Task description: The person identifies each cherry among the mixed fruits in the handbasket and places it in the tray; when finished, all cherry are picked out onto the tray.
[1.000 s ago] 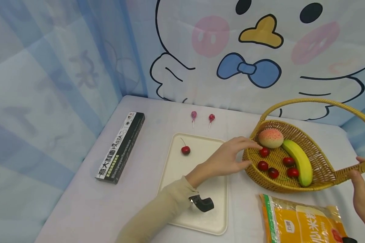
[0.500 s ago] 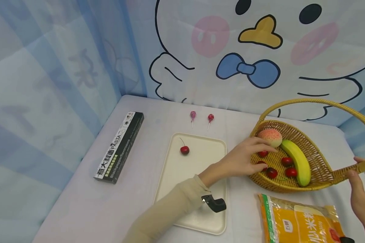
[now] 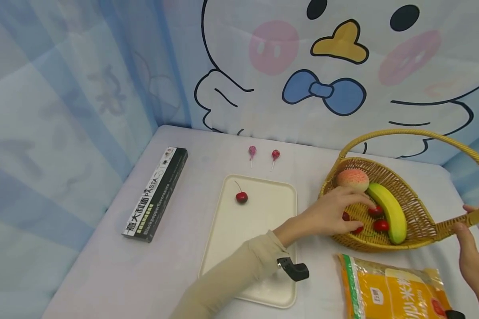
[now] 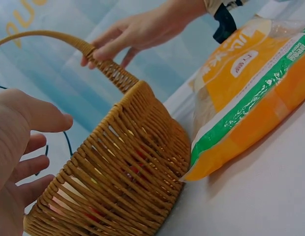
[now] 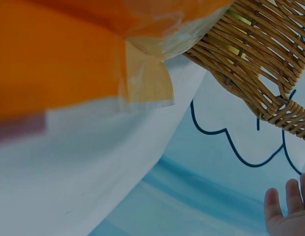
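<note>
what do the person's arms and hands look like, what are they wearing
The left hand wears no glove; a long beige sleeve reaches its wrist, where a curved black piece sits. The right hand wears no glove either, and the left wrist view shows its beige cuff and a second black piece.

Left hand (image 3: 335,212) pushes deeper into basket (image 3: 417,217), fingertips now at cherry (image 3: 377,212) beside banana (image 3: 392,216), farthest-left cherry vanished beneath hand.
</note>
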`<state>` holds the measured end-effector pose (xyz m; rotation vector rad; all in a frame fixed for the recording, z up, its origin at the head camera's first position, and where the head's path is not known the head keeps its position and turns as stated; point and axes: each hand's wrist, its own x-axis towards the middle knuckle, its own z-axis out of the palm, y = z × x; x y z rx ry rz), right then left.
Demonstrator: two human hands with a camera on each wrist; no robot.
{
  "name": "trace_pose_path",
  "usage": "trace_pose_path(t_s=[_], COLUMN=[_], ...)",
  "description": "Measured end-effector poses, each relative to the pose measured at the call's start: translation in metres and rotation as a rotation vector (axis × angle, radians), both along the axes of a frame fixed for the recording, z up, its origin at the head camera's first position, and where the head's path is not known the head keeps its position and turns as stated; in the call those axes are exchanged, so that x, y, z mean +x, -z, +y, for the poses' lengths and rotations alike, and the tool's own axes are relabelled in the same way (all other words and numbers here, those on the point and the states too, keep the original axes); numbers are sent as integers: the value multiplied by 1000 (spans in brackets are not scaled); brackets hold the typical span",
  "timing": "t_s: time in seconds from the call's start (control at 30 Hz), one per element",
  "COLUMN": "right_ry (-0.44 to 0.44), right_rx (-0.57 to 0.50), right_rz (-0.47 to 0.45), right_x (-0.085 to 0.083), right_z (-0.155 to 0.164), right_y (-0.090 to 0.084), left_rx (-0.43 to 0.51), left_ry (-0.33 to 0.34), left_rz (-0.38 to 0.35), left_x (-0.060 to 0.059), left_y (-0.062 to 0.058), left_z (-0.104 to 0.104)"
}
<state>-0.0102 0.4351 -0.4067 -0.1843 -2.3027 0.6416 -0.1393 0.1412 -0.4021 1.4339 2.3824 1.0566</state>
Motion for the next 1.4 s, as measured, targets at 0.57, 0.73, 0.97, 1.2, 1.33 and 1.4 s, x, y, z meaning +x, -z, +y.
trace_pose_path(t_s=[0.57, 0.73, 0.97, 1.2, 1.33, 1.4], right_ry=[-29, -24, 6, 14, -9, -19], right_rx=[15, 23, 28, 22, 23, 29], right_rz=[23, 6, -27, -36, -16, -5], right_x=[1, 2, 2, 2, 2, 2], right_z=[1, 0, 0, -1, -1, 0], right_y=[-1, -4, -5, -7, -7, -7], left_rx=[-119, -146, -193, -287, -331, -341], left_ry=[114, 139, 139, 154, 165, 163], left_rz=[-15, -21, -1, -25, -23, -22], left_x=[-3, -4, -4, -3, -2, -2], left_y=[-3, -5, -5, -7, -8, -8], left_z=[23, 30, 37, 42, 45, 47])
